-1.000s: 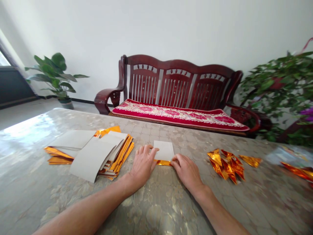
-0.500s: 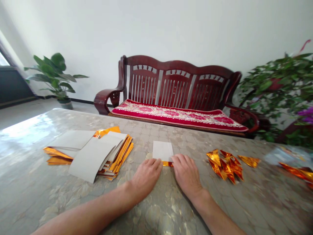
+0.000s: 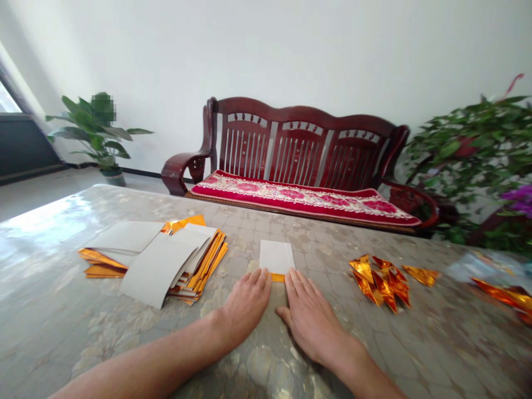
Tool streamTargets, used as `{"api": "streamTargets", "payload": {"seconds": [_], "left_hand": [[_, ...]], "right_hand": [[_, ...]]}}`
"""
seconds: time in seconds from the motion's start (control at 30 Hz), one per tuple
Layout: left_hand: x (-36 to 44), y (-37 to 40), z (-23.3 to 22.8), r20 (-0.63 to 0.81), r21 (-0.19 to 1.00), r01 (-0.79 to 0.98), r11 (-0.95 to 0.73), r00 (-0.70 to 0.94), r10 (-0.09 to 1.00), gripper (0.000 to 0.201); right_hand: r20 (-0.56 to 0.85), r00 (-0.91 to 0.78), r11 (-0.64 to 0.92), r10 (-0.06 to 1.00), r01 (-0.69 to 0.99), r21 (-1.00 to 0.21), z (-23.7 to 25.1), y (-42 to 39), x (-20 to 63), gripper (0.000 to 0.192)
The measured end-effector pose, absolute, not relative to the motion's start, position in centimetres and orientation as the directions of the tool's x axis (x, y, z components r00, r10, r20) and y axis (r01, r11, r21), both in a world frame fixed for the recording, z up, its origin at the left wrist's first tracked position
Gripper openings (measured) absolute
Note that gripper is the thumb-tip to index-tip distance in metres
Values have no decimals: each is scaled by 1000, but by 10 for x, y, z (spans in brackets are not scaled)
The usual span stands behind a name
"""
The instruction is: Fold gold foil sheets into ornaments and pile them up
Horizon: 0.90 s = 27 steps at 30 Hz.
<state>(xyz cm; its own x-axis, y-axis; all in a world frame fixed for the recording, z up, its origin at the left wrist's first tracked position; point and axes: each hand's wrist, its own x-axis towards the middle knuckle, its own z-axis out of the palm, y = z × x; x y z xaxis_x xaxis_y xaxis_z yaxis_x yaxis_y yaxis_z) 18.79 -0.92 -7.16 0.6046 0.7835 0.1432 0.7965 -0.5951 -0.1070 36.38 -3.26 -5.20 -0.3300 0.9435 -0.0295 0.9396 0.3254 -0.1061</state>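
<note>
A small sheet of paper (image 3: 276, 256), white side up with a gold foil edge folded over at its near side, lies flat on the table (image 3: 62, 233). My left hand (image 3: 246, 303) rests palm down with its fingertips at the left of that gold edge. My right hand (image 3: 310, 315) lies flat beside it, fingers spread, tips touching the right of the same edge. Neither hand grips anything. A pile of gold-and-white sheets (image 3: 166, 261) sits to the left. Several folded gold pieces (image 3: 384, 279) lie to the right.
More gold foil (image 3: 505, 295) lies at the far right of the table. Behind the table stand a dark wooden bench (image 3: 299, 160) with a red cushion, a potted plant (image 3: 97, 130) at the left and leafy plants (image 3: 474, 160) at the right.
Both hands have slid toward me along the sheet. The left hand came off the paper's left side. The right hand has flattened with its fingers spread.
</note>
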Motion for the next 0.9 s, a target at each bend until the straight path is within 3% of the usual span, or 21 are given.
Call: {"api": "streamTargets", "payload": {"seconds": [0.4,0.7,0.9], "left_hand": [[177,-8,-57,111,22,777,-629,623,774,18],[192,-14,-60,155,102,728,-678,661,734,17],[203,-20,-63,171,110,680,-724,705,688,23]], "right_hand": [[-151,-181,186,972,982,23,-43,-24,368,68],[20,-113,113,993,993,-14,-59,-3,380,59],[165,-116,134,979,986,-103,-67,5,383,51]]}}
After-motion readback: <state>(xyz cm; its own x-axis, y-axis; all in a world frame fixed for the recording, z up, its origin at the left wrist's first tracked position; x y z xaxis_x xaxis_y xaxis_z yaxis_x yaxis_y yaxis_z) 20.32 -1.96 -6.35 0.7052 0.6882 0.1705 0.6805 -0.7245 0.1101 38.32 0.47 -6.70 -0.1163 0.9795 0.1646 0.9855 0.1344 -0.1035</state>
